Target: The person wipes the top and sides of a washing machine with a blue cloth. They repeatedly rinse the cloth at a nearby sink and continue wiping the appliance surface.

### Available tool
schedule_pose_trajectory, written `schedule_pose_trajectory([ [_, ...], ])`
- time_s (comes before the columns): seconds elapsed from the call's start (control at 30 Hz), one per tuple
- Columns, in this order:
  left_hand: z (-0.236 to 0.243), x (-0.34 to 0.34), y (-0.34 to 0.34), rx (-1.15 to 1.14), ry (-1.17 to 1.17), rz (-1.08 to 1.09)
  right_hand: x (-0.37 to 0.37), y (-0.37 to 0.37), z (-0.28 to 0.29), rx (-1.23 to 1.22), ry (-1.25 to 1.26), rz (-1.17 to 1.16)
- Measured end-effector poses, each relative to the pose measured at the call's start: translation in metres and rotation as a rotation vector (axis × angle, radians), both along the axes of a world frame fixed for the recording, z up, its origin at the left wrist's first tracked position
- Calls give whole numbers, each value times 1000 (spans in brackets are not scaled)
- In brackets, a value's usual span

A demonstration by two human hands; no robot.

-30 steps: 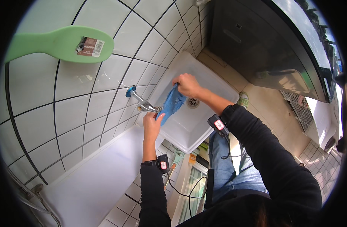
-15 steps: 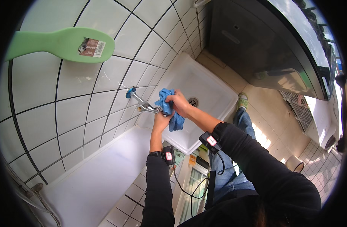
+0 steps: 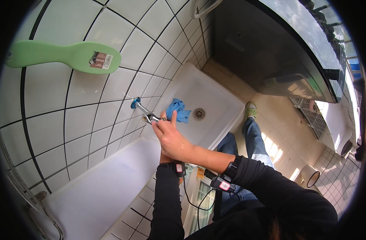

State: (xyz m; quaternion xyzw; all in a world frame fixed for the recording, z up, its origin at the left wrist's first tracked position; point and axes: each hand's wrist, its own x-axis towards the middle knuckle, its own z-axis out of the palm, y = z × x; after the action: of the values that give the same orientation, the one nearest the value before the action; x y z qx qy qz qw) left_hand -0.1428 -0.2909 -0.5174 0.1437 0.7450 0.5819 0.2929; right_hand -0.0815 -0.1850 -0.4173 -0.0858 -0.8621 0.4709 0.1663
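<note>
A chrome faucet (image 3: 143, 109) juts from the tiled wall over the white sink (image 3: 227, 105). My right hand (image 3: 173, 141) closes over the faucet's outer end, thumb on the metal and one finger stretched toward the cloth. Beneath it, my left hand (image 3: 163, 153) is mostly hidden; a bit of it shows beside the faucet, against the crumpled blue cloth (image 3: 177, 110). The cloth appears held there, bunched just beyond the faucet tip, though the grip itself is covered. Both wrists wear black straps with small cabled boxes.
A round drain (image 3: 199, 114) lies in the sink floor. A white bathtub (image 3: 103, 188) runs along the wall at left. Above it, a green paddle-shaped object (image 3: 77, 56) with a label stands out close to the camera. A large dark appliance (image 3: 267, 52) fills the upper right.
My right hand has left the cloth and moved down and left onto the faucet's end, crossing over my left hand. The cloth now sits beyond the hands, toward the drain.
</note>
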Motion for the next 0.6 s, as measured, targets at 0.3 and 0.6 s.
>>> schedule_pose_trajectory([
  [0.3,12,44,23,-20,156,5,37,56,-89,-1718,-984,-683],
  [0.6,65,65,-3,359,-305,278,48,33,-51,-1648,-729,-347],
])
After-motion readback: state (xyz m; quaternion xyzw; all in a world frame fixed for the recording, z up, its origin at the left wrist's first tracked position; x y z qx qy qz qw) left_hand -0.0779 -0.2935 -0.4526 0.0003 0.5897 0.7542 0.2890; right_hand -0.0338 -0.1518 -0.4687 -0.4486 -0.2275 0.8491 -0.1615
